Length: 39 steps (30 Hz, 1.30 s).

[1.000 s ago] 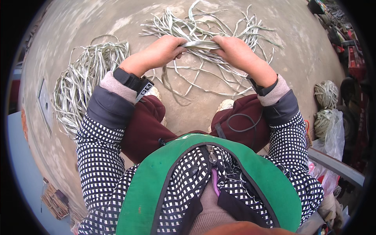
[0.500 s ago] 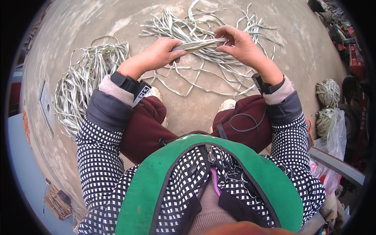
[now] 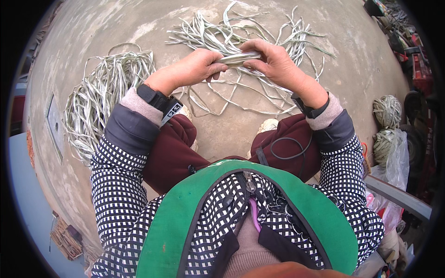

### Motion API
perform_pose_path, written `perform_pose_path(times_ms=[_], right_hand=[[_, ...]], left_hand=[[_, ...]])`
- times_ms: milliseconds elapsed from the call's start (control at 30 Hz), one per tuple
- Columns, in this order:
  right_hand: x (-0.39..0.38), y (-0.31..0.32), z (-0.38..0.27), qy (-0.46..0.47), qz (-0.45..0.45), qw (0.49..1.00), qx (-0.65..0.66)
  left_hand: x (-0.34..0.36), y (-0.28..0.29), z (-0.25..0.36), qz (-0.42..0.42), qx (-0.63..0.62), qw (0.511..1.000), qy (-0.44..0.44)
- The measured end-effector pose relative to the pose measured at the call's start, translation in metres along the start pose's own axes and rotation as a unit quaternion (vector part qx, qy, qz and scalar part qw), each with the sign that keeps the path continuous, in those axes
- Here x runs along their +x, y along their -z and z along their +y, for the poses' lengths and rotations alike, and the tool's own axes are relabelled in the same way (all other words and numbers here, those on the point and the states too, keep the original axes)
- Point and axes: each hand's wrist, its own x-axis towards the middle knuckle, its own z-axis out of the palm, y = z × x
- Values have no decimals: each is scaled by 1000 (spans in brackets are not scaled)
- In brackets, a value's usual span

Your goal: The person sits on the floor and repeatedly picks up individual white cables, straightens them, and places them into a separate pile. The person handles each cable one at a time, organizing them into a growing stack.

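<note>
Both hands have drawn closer together: left hand point(image 3: 192, 69) and right hand point(image 3: 278, 65) now pinch a flat bundle of pale strips point(image 3: 238, 58) between closed fingers, above the loose strip pile point(image 3: 241, 32) on the concrete floor point(image 3: 139, 23).

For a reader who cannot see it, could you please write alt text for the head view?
Seen from above, a seated person's left hand and right hand grip a small bunch of pale flat strips between them. More strips lie scattered on the concrete floor, beside a coiled pile.
</note>
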Motion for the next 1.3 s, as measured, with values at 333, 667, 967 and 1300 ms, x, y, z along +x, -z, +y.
perform_pose_path(times_ms=[333, 667, 967, 1300], right_hand=[[-3, 6, -8, -100, 39, 980, 170], [-2, 12, -9, -66, 62, 950, 300], [-2, 10, -4, -70, 79, 944, 313], [-4, 7, -5, -52, 72, 949, 304]], left_hand=[[-6, -8, 10, 32, 128, 984, -121], [-3, -6, 11, 45, -146, 987, -45], [0, -8, 8, 86, -210, 972, -61], [5, -9, -2, 89, -88, 989, -84]])
